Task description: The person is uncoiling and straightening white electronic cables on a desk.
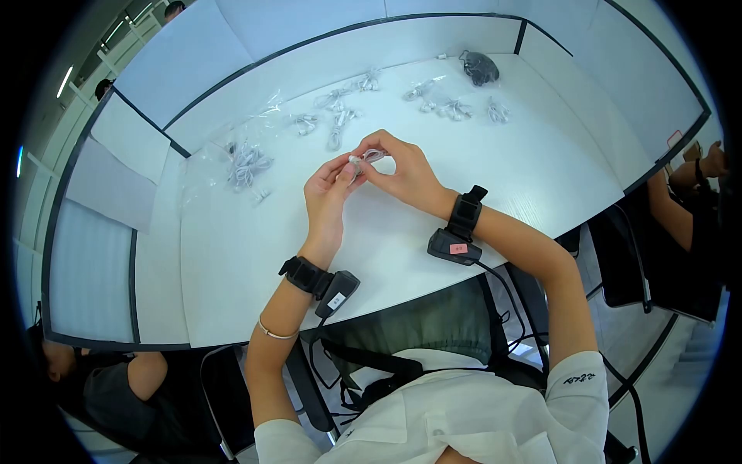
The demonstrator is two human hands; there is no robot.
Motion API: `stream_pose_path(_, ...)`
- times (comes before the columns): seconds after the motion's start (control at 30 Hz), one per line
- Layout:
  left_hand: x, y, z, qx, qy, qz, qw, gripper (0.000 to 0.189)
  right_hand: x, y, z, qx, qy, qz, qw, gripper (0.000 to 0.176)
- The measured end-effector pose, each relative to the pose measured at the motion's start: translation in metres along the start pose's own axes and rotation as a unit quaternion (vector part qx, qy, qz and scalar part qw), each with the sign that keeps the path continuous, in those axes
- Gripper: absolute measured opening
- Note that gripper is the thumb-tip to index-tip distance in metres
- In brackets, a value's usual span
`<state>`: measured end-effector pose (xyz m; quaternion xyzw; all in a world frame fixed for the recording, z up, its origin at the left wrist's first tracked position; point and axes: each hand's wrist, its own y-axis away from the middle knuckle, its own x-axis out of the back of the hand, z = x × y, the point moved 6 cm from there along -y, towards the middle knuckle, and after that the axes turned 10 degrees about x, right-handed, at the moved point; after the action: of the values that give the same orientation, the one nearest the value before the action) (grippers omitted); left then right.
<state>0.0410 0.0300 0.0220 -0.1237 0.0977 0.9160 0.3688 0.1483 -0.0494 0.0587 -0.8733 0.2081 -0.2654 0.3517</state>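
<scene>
A small coiled white cable is held between both hands above the middle of the white table. My left hand pinches its white end piece with thumb and fingers. On the other side, my right hand has thumb and forefinger closed on the coil, the fingers curved into a ring. Just beyond the hands lie several bundled white cables. To the left is a larger tangled heap of white cable. What exactly the end piece is cannot be made out.
More white cable bundles lie at the back right, near a dark bundle. Clear plastic film spreads at the back left. White partitions border the table. Wrist devices trail black cords. Other people sit at both sides.
</scene>
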Motion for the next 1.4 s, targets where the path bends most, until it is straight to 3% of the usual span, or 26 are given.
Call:
stream_pose_path(0.5, -0.003, 0.001, 0.002, -0.01, -0.008, -0.02, 1.0, 0.03, 0.003, 0.002, 0.004, 0.029, -0.014, 0.044, 0.999, 0.016)
stream_pose_path(1.0, 0.0, -0.002, 0.003, -0.009, 0.007, -0.043, 0.999, 0.03, 0.004, 0.002, 0.013, -0.059, -0.143, 0.006, 0.988, 0.012)
stream_pose_path(1.4, 0.0, -0.001, 0.002, -0.012, 0.004, -0.042, 0.999, 0.028, 0.005, 0.002, -0.002, 0.013, -0.027, 0.02, 0.999, 0.016)
